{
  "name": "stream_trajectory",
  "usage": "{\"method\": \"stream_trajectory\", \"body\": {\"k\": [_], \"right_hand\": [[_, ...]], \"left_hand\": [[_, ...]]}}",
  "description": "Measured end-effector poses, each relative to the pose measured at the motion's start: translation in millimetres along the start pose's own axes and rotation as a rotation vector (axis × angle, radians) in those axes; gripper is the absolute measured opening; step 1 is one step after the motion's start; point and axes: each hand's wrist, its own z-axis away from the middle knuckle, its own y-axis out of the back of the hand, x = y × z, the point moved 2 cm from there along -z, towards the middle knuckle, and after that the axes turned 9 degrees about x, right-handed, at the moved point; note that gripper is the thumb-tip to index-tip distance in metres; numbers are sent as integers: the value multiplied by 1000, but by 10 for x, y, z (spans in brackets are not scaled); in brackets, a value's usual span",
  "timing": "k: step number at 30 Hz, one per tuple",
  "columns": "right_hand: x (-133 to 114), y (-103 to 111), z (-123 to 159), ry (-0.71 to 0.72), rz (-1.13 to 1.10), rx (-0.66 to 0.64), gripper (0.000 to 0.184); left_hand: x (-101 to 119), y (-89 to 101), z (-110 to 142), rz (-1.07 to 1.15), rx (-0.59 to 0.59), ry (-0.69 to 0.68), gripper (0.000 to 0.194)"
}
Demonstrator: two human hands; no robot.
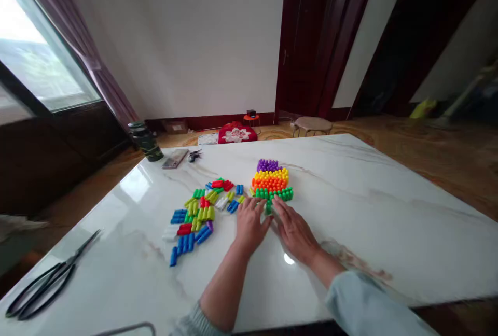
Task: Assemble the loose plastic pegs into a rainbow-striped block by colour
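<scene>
My left hand (250, 223) rests low over the table with its fingers stretched forward. Opposite it, my right hand (294, 226) also has its fingers extended, and its fingertips angle in from the right. Between the two sets of fingertips stand a few small green plastic pieces (268, 207), partly hidden by the fingers. Just beyond them is a row of green pieces (286, 194). Behind that, packed upright in bands, come orange pieces (270, 184), yellow pieces (278, 174) and purple pieces (267, 165). Whether the fingertips grip any piece is unclear.
Loose coloured pieces (200, 213) lie scattered to the left on the white marbled table (143, 274). Black-handled scissors (54, 279) lie at the left edge. A dark patterned bottle (146, 141), a phone (176, 158) and keys (193, 156) are at the far left corner.
</scene>
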Motion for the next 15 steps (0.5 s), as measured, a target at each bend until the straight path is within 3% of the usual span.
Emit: {"method": "stream_trajectory", "body": {"k": [3, 6, 11, 15], "right_hand": [[18, -20, 23, -10, -13, 0, 71], [20, -20, 22, -12, -23, -21, 65], [3, -6, 2, -31, -58, -48, 30], [22, 5, 18, -51, -94, -24, 38]], "left_hand": [[19, -52, -65, 13, -65, -32, 22], [31, -28, -68, 48, -55, -50, 15], [-15, 146, 31, 81, 81, 33, 23], [-92, 242, 96, 91, 112, 87, 41]]}}
